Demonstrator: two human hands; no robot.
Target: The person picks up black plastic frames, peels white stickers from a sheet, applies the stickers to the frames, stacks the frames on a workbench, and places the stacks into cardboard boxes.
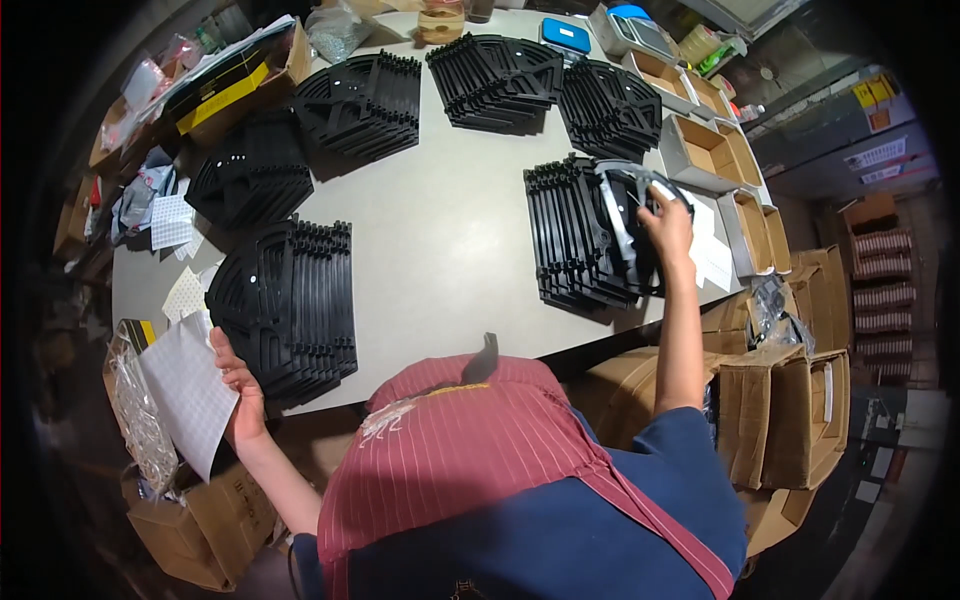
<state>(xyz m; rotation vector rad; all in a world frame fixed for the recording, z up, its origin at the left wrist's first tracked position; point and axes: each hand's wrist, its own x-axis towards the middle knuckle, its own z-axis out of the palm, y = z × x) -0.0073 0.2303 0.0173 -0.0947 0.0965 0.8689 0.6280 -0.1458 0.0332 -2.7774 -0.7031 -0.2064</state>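
Note:
My left hand [243, 398] holds a white sheet with a fine printed grid [190, 390], which looks like a sheet of small labels, at the table's near left edge. Just beside it stands a row of black, half-round plastic frames [290, 300], leaning one on another. Over at the right, my right hand [668, 225] is closed on the rim of a black plastic frame [622, 215] that shines in the light. That frame is at the right end of another leaning row of black frames [565, 235]. My fingertips partly hide its upper edge.
More rows of black frames [360, 100] stand along the table's far side. Small open cardboard boxes [700, 150] line the right edge, near a blue scale [566, 36]. Paper scraps [185, 295] lie at left. Large cartons [770, 410] stand at lower right.

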